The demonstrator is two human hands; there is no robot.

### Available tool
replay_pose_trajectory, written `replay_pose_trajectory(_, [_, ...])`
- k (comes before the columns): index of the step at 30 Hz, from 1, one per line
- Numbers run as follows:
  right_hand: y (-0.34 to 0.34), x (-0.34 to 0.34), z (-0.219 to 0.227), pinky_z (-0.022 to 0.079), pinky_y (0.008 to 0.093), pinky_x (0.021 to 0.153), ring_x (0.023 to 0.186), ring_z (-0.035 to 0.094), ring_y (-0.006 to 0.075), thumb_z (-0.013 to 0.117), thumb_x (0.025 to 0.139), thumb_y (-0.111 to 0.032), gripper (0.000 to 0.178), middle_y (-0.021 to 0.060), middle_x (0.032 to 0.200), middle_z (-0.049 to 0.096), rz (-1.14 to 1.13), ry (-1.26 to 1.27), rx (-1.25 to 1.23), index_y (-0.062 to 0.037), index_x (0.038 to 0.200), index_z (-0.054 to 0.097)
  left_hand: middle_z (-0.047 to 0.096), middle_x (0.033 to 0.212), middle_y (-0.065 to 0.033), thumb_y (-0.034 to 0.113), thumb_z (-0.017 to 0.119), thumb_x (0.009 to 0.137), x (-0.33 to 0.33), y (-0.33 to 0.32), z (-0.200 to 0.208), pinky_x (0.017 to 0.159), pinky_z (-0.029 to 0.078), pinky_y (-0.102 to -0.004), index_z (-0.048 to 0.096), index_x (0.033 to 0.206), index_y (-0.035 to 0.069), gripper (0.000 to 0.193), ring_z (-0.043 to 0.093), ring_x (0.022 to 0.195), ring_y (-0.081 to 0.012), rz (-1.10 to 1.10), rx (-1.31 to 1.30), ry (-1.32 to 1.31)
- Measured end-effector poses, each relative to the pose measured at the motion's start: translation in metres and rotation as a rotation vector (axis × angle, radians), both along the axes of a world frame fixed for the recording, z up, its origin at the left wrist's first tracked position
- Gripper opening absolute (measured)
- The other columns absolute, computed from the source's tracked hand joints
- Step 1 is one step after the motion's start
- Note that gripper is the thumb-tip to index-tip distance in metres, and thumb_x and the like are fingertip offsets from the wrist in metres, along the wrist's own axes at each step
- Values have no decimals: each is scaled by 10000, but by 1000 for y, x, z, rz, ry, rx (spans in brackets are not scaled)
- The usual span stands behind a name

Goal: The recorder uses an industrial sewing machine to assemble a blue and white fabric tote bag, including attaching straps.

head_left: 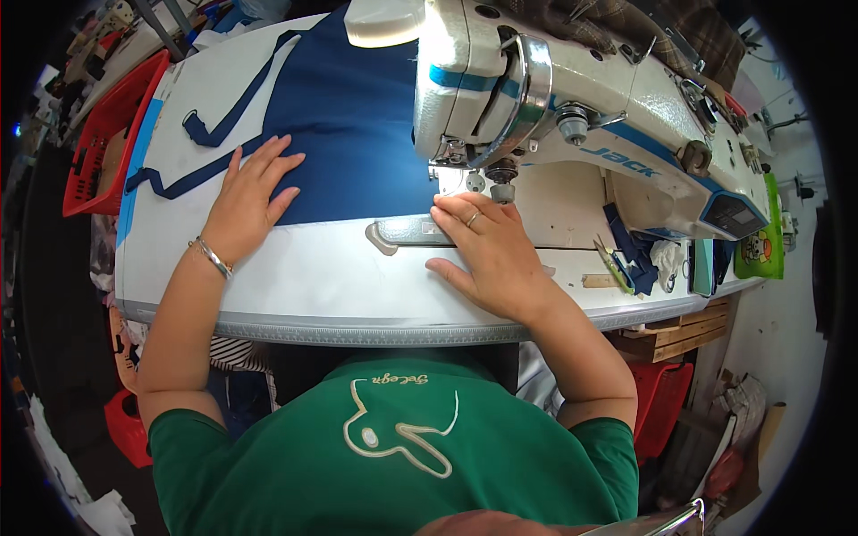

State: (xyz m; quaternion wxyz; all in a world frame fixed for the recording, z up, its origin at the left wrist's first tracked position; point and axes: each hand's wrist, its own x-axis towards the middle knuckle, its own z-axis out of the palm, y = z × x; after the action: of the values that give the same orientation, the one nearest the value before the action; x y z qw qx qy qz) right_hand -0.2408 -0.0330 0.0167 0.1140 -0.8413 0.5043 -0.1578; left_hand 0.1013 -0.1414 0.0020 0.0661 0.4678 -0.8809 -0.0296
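Observation:
A navy blue fabric piece [349, 156] lies on the white table, its right edge running under the head of a white and blue sewing machine [572, 85]. My left hand [253, 186] rests flat with fingers spread at the fabric's lower left corner, over a navy strap [183, 183] with a second strap [234, 116] looping above it. Close beside the needle area, my right hand [490, 246] lies flat, fingers together and thumb apart, wearing a ring. Its fingertips hide what is under them. Left of it shows a grey metal plate [407, 232] set in the table.
Yellow-green thread snips [613, 266] lie by navy scraps [636, 255] at the right, near a phone [702, 266] and a green bag [760, 237]. A red basket [105, 152] stands at the left edge. Measuring tape [357, 332] lines the table's front.

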Motion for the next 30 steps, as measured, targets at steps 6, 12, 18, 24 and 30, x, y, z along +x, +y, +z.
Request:
replay_pose_trajectory(6, [-17,-1,0,383,463,1068,1198,548,320,696,923,-375,551,115,1373,577,-47,83,-8,-31,1340,591,423,1598,-86,279,549,1042,-6,-23,1,1256,174,-540,540,1431,163,407,360,1503,-271,30,19,-34])
replay_pose_trajectory(12, [-20,3,-12,395,481,1071,1228,546,285,708,912,-382,541,59,1322,585,-119,126,-89,-72,1346,615,421,1600,-83,294,539,1049,-9,-34,1,1266,162,-535,538,1437,175,406,348,1510,-262,60,19,-26])
replay_pose_trajectory(18, [-19,-1,-19,428,473,1011,1149,586,324,707,917,-368,495,84,1262,642,-96,37,-209,-64,1301,635,435,1589,-61,345,555,1050,-9,-35,-2,1269,174,-519,548,1434,211,407,362,1501,-224,80,-8,-42])
replay_pose_trajectory(24, [-20,-2,-20,429,486,959,1086,592,377,694,928,-362,450,109,1236,644,-63,-28,-172,-63,1257,625,428,1595,-57,353,548,1053,-9,-39,-3,1264,182,-538,548,1430,222,399,355,1505,-226,73,-19,-15])
replay_pose_trajectory(30, [-19,-4,-21,441,499,918,1072,591,389,719,911,-314,418,105,1174,649,-63,-59,-234,-65,1235,633,416,1607,-56,373,562,1045,-8,-40,-5,1261,189,-548,547,1429,232,409,334,1519,-227,95,18,18])
